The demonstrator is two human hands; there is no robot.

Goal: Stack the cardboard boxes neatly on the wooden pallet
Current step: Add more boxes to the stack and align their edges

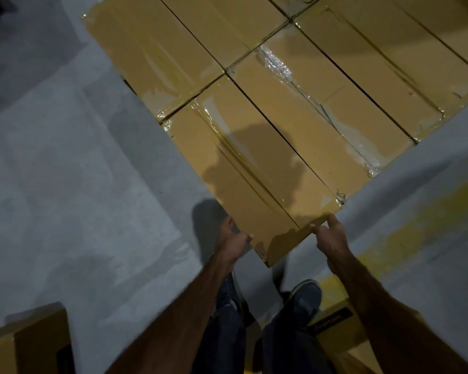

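Our left hand (234, 242) curls its fingers over the near left edge of a long tan cardboard box (251, 168), and our right hand (331, 237) pinches its near right corner. The box, sealed with glossy clear tape, lies at frame centre, flush against the other taped boxes (335, 85) filling the upper right. A dark label (333, 318) at lower right carries blurred, unreadable writing.

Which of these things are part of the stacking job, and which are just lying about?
Part of the job:
- near box, gripped by left hand and right hand
- stacked boxes

Just lying about:
- box at lower left
- yellow floor line
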